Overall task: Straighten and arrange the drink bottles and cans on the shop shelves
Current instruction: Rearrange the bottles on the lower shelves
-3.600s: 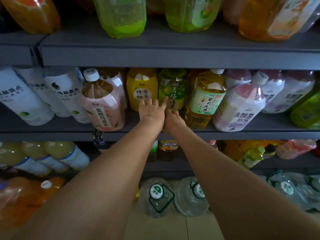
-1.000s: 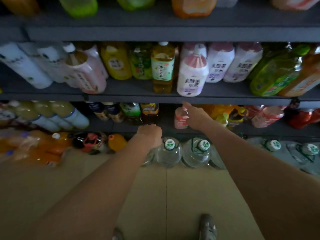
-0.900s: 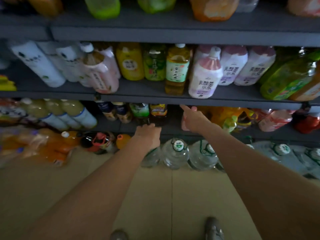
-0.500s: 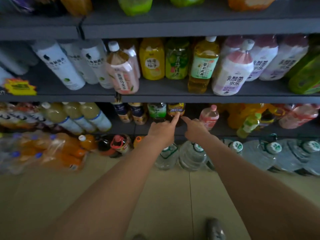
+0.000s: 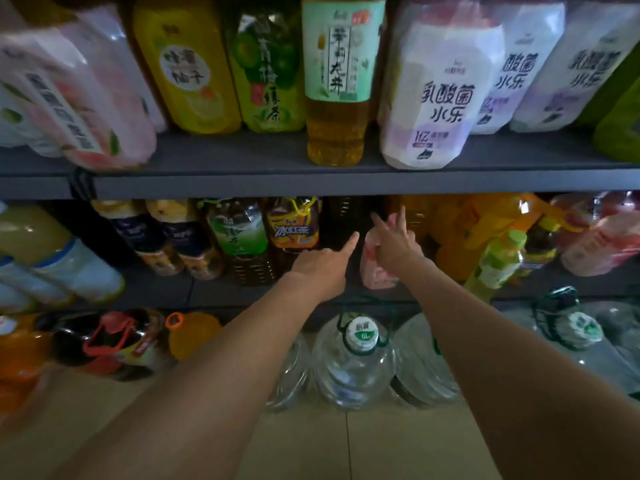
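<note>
My left hand (image 5: 322,268) reaches toward the lower shelf (image 5: 166,289), index finger stretched out toward a dark gap, the other fingers loosely curled, holding nothing. Left of the gap stands an iced-tea bottle with an orange and purple label (image 5: 293,230), with a green-label tea bottle (image 5: 239,233) beside it. My right hand (image 5: 394,244) is spread with fingers extended in front of a small pink bottle (image 5: 372,273); whether it touches the bottle I cannot tell.
The grey shelf above (image 5: 311,183) carries a tall amber tea bottle (image 5: 337,81) and white milky-drink bottles (image 5: 440,91). A slanted yellow-green bottle (image 5: 498,261) and orange jugs stand to the right. Large water jugs (image 5: 353,362) sit on the floor below.
My view has moved in close to the shelves. Both hands have gone further into the lower shelf, the right one now in front of the pink bottle.
</note>
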A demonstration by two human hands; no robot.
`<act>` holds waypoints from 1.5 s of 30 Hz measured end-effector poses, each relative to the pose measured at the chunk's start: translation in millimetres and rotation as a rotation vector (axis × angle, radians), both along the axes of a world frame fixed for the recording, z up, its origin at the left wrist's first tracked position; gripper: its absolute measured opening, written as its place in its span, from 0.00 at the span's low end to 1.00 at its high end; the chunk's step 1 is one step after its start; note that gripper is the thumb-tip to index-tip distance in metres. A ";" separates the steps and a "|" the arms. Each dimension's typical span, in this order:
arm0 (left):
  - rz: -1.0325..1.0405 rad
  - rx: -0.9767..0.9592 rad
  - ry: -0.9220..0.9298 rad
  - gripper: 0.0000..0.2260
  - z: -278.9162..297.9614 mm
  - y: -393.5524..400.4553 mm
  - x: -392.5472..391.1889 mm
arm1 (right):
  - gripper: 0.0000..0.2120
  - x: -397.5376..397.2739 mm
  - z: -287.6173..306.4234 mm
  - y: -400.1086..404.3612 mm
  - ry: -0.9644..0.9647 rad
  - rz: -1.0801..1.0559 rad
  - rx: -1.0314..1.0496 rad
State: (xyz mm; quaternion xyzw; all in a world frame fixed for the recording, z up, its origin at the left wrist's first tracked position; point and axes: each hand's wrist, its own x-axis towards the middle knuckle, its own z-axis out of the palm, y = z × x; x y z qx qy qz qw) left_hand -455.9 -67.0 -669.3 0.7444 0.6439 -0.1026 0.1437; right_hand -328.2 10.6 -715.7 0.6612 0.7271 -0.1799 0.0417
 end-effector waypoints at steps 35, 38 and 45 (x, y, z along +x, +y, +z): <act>0.343 -0.130 -0.398 0.44 238.0 -122.2 -203.5 | 0.10 -200.6 299.6 -152.9 0.327 0.215 0.146; 0.425 -0.098 -0.560 0.47 241.9 -139.1 -230.7 | 0.08 -231.4 319.9 -155.8 0.444 0.185 0.142; 0.578 0.061 -0.699 0.42 251.7 -160.3 -259.0 | 0.11 -275.2 341.3 -164.8 0.554 0.178 0.031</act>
